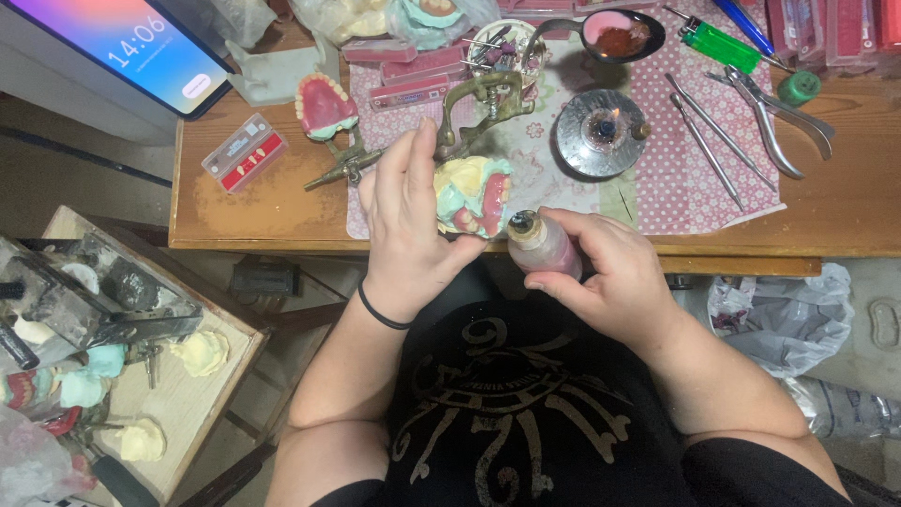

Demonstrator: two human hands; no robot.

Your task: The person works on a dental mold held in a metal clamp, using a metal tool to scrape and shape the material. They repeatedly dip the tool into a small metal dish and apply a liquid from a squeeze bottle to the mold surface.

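Note:
My left hand (408,225) grips a dental model (474,192) of pink wax teeth on yellow and pale green plaster, mounted in a brass articulator (483,103). It is held over the table's near edge. My right hand (610,272) is wrapped around a small bottle of pink powder (542,246), whose open neck tilts toward the model and nearly touches it.
A lit spirit burner (601,131) stands on the patterned cloth (676,178) behind the model. Metal tools and pliers (784,122) lie to the right, with a green lighter (721,45). A second denture on an articulator (327,108) sits left. A tablet (131,47) leans at far left.

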